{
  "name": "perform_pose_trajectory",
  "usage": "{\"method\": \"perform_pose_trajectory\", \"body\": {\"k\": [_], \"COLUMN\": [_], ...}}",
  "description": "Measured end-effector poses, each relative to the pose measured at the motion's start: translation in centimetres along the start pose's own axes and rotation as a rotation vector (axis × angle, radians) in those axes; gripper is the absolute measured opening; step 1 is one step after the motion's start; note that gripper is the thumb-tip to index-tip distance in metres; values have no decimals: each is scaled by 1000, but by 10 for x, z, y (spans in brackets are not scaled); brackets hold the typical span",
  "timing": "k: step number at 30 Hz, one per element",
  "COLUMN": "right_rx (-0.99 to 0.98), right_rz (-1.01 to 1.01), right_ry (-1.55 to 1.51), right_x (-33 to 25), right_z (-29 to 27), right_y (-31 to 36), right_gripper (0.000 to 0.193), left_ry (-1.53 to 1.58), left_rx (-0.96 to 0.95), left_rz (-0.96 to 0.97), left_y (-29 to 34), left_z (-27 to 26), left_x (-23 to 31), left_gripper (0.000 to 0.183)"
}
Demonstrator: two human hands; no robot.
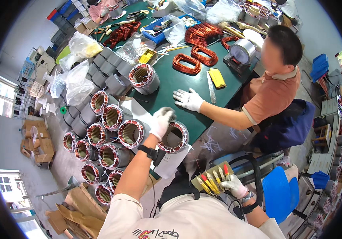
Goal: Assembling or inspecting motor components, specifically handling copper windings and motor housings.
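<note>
My left hand [162,122], in a white glove, curls against the upper left of a motor stator [175,149] at the table's near edge. Its fingertips are slightly blurred. The stator's round opening faces me, ringed by reddish-brown windings with white lacing. Low on the right, my gloved right hand [235,187] closes at the edge of a tan board [196,183] carrying several yellow and red clip-like pieces [210,182]. Its fingertips are partly hidden among these pieces. Under the stator lies a pale sheet [169,169].
Wound stators [130,133] crowd the left, beside grey stator cores [109,65]. One stator [143,78] stands farther back. Copper coils [187,64] and a yellow block [217,78] lie on the green table [167,85]. A co-worker [276,85] sits right, one gloved hand on the table.
</note>
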State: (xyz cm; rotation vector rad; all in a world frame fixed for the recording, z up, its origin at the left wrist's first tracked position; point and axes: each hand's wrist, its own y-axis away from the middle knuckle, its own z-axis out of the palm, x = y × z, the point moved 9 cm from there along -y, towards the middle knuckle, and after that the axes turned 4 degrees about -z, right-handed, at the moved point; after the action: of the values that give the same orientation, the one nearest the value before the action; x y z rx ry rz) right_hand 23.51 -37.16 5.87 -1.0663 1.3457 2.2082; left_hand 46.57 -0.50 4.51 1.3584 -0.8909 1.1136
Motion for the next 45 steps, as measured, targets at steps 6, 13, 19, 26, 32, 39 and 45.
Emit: {"method": "perform_pose_trajectory", "body": {"k": [6,13,19,26,32,39,45], "right_rx": [4,6,-35,-24,-109,-121,-146], "right_rz": [-1,-14,-17,-75,12,-173,-73], "right_ry": [13,-51,-33,1,17,161,100], "right_x": [-1,0,-27,-22,-6,-38,-31], "right_z": [-4,-4,4,-4,5,22,30], "right_y": [-5,-13,-6,-12,-25,-11,-3], "right_gripper": [38,40,43,34,43,32,44], "left_ry": [256,-63,-284,-286,-1049,-1096,-1012], "left_rx": [94,90,358,578,309,283,172], "left_rz": [-114,48,280,238,-278,-192,-121], "left_y": [23,46,83,134,118,93,90], "left_z": [-15,-29,-71,-115,-35,-43,-38], "left_x": [21,63,134,143,31,-25,-17], "left_gripper": [19,18,21,20,65,39,35]}}
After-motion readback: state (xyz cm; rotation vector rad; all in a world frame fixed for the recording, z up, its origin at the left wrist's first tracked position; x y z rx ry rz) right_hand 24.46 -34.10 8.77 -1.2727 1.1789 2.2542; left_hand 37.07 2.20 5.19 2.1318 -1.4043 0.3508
